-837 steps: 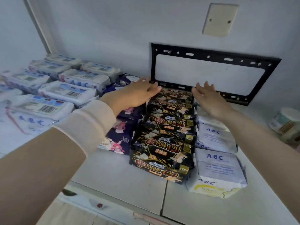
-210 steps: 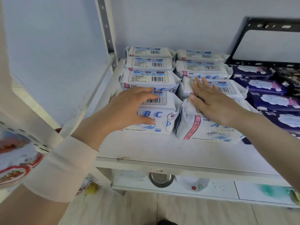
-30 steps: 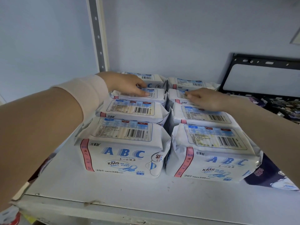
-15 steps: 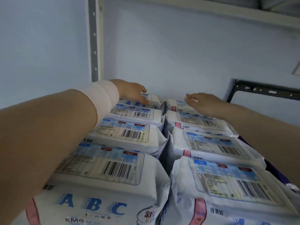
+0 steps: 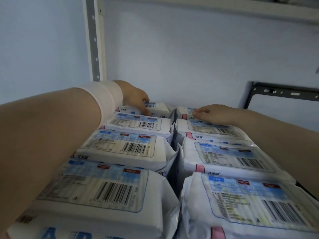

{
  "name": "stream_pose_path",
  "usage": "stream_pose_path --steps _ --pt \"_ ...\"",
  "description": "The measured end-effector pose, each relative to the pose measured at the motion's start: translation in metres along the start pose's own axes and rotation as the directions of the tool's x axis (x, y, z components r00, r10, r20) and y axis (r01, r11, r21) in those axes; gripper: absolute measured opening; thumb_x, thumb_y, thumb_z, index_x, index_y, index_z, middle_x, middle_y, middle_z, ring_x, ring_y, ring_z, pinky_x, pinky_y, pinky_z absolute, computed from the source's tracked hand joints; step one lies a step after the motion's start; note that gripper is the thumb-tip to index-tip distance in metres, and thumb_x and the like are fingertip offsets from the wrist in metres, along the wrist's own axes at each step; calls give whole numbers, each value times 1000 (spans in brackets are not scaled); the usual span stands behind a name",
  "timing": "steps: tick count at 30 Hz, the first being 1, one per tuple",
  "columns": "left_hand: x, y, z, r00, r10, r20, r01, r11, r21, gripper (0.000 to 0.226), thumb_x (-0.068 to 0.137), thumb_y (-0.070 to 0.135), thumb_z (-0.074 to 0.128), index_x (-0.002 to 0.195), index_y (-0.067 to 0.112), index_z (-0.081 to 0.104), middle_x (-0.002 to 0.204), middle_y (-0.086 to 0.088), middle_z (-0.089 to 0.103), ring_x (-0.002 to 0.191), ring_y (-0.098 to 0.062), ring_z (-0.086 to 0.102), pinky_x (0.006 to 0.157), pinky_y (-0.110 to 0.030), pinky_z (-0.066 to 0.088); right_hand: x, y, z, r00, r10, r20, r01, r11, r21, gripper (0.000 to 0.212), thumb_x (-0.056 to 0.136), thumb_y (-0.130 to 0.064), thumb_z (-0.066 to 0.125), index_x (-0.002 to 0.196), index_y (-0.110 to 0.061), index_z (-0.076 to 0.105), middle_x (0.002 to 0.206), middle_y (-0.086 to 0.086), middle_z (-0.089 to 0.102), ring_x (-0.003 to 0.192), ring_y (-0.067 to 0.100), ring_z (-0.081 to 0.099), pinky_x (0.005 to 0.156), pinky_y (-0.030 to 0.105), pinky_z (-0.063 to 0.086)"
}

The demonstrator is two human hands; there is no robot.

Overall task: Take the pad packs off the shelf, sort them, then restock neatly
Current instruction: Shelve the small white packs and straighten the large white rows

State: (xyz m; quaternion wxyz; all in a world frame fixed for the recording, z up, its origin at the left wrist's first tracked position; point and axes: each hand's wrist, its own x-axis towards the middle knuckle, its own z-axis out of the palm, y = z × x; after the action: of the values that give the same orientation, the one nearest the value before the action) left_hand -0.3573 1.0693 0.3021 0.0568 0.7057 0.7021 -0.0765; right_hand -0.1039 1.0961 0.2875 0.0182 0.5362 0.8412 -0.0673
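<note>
Left hand [image 5: 134,98] barely moved, fingers [image 5: 144,101] curled over rear left pack [image 5: 159,108].

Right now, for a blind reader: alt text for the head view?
Two hands reach across two rows of white pad packs: the left hand grips the rear left pack, the right hand rests on the rear right pack.

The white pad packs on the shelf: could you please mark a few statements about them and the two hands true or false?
The white packs stand in two rows. True.
The left hand holds the nearest pack. False: its fingers curl on the rear left pack.
The right hand lies flat at the back of the right row. True.
The barcode labels face down. False: they face up.
</note>
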Motion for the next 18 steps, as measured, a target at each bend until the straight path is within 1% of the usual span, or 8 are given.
stream_pose_path --steps 7,14,18 --pt "-10 1 -7 997 62 46 -59 997 -55 68 84 44 59 142 20 32 146 -1 35 132 -21 34 105 -35 32 0 1 -4 1000 23 14 -24 997 76 56 95 -55 27 141 -25 38 150 2 32 136 24 31 109 31 23" --pt "-12 -1 -4 993 87 80 -80 993 -90 67 85 42 60 142 22 31 147 -1 33 134 -20 33 111 -41 29 3 3 -8 1000 15 5 -15 995 94 56 94 -56 28 139 -24 42 150 2 33 137 23 29 110 33 20" --pt "-14 -1 -3 992 86 87 -80 994 -69 67 87 44 55 144 21 28 148 -1 32 134 -20 32 112 -39 27 5 9 -6 1000 -15 -6 15 998 56 52 94 -53 32 137 -25 45 146 1 40 132 22 36 105 30 26"
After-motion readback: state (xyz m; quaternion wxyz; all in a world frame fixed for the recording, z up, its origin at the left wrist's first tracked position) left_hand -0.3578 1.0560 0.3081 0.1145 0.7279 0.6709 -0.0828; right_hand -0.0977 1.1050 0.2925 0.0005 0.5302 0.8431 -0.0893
